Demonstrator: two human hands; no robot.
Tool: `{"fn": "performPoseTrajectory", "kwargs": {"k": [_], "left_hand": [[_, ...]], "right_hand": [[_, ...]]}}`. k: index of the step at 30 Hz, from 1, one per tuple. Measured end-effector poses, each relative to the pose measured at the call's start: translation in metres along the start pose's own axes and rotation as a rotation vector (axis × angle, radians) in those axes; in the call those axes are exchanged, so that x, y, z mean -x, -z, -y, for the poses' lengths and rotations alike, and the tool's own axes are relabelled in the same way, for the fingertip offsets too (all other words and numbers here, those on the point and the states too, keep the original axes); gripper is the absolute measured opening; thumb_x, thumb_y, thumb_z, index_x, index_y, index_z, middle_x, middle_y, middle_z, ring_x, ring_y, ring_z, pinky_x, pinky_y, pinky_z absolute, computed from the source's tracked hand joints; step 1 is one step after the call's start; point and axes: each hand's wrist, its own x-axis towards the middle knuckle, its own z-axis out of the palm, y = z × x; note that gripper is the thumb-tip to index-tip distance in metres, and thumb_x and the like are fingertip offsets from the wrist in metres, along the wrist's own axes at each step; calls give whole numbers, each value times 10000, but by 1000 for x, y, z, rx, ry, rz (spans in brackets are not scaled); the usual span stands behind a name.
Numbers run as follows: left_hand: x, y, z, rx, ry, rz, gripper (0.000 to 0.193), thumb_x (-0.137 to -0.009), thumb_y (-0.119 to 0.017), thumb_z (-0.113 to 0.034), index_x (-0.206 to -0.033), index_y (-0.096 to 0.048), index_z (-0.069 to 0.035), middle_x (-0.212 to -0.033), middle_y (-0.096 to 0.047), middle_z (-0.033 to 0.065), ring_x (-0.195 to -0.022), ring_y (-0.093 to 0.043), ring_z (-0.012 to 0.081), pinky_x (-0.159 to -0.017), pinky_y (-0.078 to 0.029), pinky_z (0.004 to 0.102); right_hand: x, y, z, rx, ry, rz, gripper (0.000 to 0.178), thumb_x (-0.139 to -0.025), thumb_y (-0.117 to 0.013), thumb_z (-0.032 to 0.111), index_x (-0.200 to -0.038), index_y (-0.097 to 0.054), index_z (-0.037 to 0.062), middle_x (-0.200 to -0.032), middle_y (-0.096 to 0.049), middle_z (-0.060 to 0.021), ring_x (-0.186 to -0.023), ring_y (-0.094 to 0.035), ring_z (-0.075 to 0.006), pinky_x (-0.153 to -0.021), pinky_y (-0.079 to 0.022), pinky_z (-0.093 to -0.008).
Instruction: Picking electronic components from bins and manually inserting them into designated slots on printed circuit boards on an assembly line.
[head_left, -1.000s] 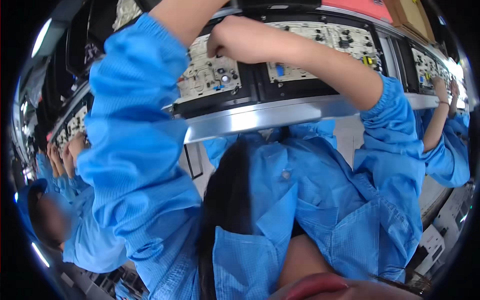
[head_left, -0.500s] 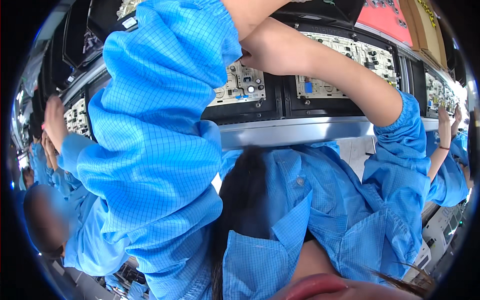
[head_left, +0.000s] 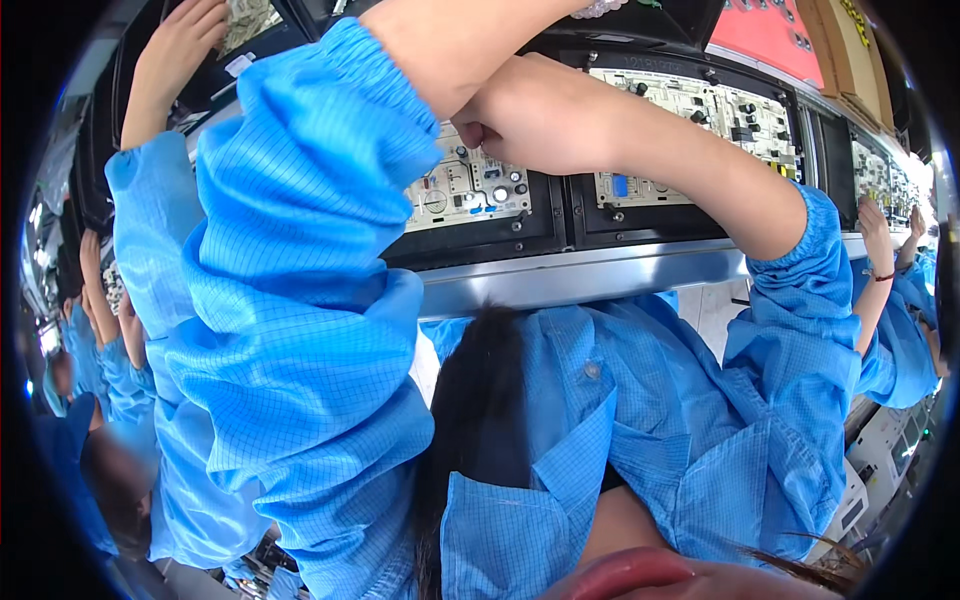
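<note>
My left forearm [head_left: 450, 45] reaches up and to the right across the view, its blue checked sleeve pushed back. The left hand itself lies past the top edge; a beaded bracelet [head_left: 600, 8] shows there. Under this forearm, my right hand [head_left: 535, 115] is closed, with curled fingers partly hidden, over the left of two cream circuit boards [head_left: 465, 195]. Whatever the fingers hold cannot be made out. My right forearm passes over the other circuit board [head_left: 745, 115], which carries a blue component and dark capacitors. Both boards sit in black carrier frames [head_left: 545, 222].
A metal rail [head_left: 590, 268] runs along the near side of the carriers. At the upper right are a red surface [head_left: 765, 35] with small metal parts and a cardboard box [head_left: 850, 60]. A co-worker's hand [head_left: 180, 50] reaches in at left; another co-worker's hand [head_left: 875, 240] is at right.
My left forearm has shifted left and slightly down. My right hand has moved a little left and down. The left co-worker's hand has risen toward a board at the upper left.
</note>
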Motion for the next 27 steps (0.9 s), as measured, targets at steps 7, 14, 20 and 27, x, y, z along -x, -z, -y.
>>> {"fn": "performPoseTrajectory", "kwargs": {"k": [7,14,20,27], "left_hand": [[33,17,17,221,19,-286,138,-779,-612,-63,-822,-714,19,-789,-696,198,-713,-699,319,-693,-567,366],[133,51,24,545,399,-328,162,-813,-613,-98,-812,-688,46,-778,-681,231,-701,-667,351,-675,-538,407],[235,10,39,528,460,-467,251,-840,-700,14,-1088,-713,-29,-828,-675,25,-677,-606,74,-577,-465,189],[315,-26,16,645,901,-566,194,-857,-698,8,-1050,-721,8,-904,-706,61,-757,-648,80,-661,-507,196]], "right_hand": [[1,-4,-8,-28,13,-33,104,-726,-610,-9,-820,-653,-6,-763,-659,-135,-786,-671,-312,-732,-530,-400],[6,-6,4,96,34,-55,98,-722,-599,-32,-804,-642,0,-769,-662,-152,-771,-681,-326,-713,-543,-410],[3,-13,4,41,-27,-7,96,-763,-605,-20,-850,-638,5,-797,-662,-136,-788,-678,-286,-722,-545,-379],[4,-4,-3,-272,-169,93,130,-825,-642,23,-943,-676,-18,-760,-661,-95,-649,-652,-162,-605,-533,-300]]}}
